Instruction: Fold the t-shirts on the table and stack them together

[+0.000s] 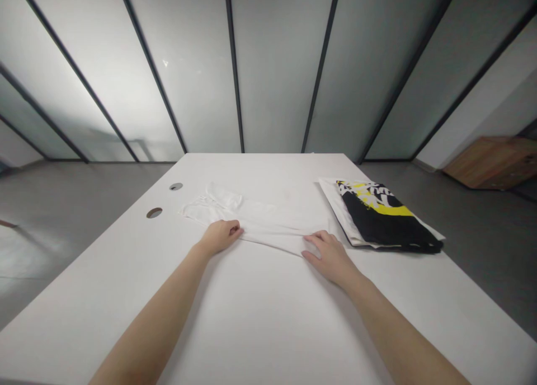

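Note:
A white T-shirt (272, 228) lies partly folded on the white table, its sleeve and neck end bunched toward the far left. My left hand (221, 235) is closed on the near edge of the cloth, fingertips pinched together. At the other end, my right hand (329, 256) grips the right part of the same near edge. Its thumb sits on the edge and its fingers on a crease a little farther in, with cloth between them. The near edge runs fairly straight from one hand to the other.
A stack of folded clothes (386, 222), topped by a black, yellow and white printed one, lies to the right on the white table (260, 318). Two round holes pierce the tabletop at left. Frosted glass panels (272, 66) stand behind; a wooden cabinet (490, 162) is at far right.

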A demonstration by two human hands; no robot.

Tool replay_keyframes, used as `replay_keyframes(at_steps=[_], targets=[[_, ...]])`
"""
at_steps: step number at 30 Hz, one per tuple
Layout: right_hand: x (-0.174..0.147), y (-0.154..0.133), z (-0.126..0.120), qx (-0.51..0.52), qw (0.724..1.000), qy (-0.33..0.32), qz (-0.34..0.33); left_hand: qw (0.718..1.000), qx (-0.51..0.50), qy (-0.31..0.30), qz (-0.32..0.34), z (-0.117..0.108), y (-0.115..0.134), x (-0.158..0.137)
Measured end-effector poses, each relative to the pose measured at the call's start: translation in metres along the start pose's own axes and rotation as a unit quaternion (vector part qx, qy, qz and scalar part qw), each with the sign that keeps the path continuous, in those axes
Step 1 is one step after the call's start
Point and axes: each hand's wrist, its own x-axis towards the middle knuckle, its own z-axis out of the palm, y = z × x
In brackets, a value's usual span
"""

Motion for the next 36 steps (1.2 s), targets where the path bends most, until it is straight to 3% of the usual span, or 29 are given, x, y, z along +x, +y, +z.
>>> replay_keyframes(at_steps=[7,12,15,18,22,24,28,32,36], targets=[[-0.002,-0.006,0.003,-0.002,1.0,0.016,-0.002,0.986,0.06,0.157,0.021,0.011,0.008,0.003],[-0.002,-0.016,-0.002,0.026,0.999,0.011,-0.044,0.976,0.099,0.161,-0.109,0.023,0.015,0.007],[-0.004,-0.027,-0.012,0.049,0.997,-0.032,-0.057,0.961,0.123,0.175,-0.175,0.025,0.01,0.008],[-0.011,-0.04,-0.024,0.071,0.987,-0.132,-0.066,0.951,0.124,0.203,-0.195,0.022,0.008,0.007],[-0.022,-0.054,-0.036,0.142,0.951,-0.256,-0.105,0.959,0.114,0.161,-0.203,0.018,0.021,0.007],[-0.022,-0.057,-0.038,0.157,0.953,-0.23,-0.12,0.962,0.108,0.128,-0.216,0.018,0.03,0.012],[-0.017,-0.054,-0.032,0.123,0.977,-0.107,-0.134,0.955,0.091,0.077,-0.272,0.022,0.039,0.034],[-0.016,-0.051,-0.025,0.104,0.981,-0.125,-0.108,0.94,0.087,0.066,-0.322,0.032,0.031,0.063],[-0.021,-0.058,-0.029,0.141,0.97,-0.168,-0.103,0.944,0.121,0.083,-0.297,0.043,0.02,0.087]])
